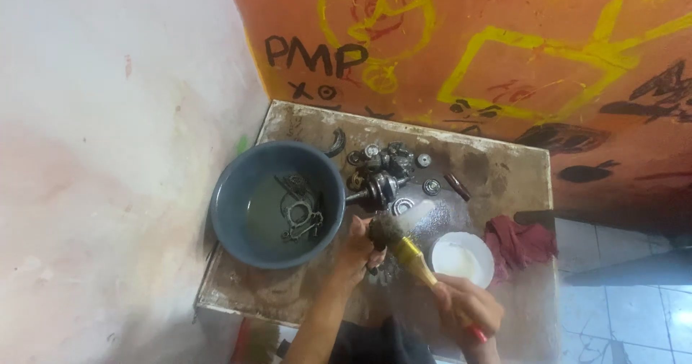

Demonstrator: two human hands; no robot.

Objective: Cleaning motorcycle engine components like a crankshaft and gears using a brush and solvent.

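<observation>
On the left side of the worn, stained tabletop [238,292] sits a round blue-grey basin [277,204] holding murky greenish liquid, with several dark metal pieces [301,207], rings and clips among them, lying on its bottom. Just right of the basin's far rim a curved dark strip [336,143] lies near the tabletop's back edge. Right of the basin is a cluster of greasy metal parts [389,161], with small round bearings [424,160] scattered beside it and a shaft-like assembly [378,189] pointing toward the basin. In front of these, the left hand [357,252] has its grip closed around a small dark part [377,236], held just above the tabletop near the basin's right edge. A paintbrush [407,250] with dark bristles, a brass-coloured ferrule and a pale wooden handle has its bristles touching that part. The right hand [467,308] has its grip closed on the paintbrush handle, whose red end shows below the fingers. Beyond the brush sits a small white bowl [462,259] with pale contents, and touching its right side is a crumpled red rag [520,243] near the tabletop's right edge. A small dark cylinder [457,187] lies behind the bowl. The walls behind are white on the left and orange with yellow and black markings on the right.
</observation>
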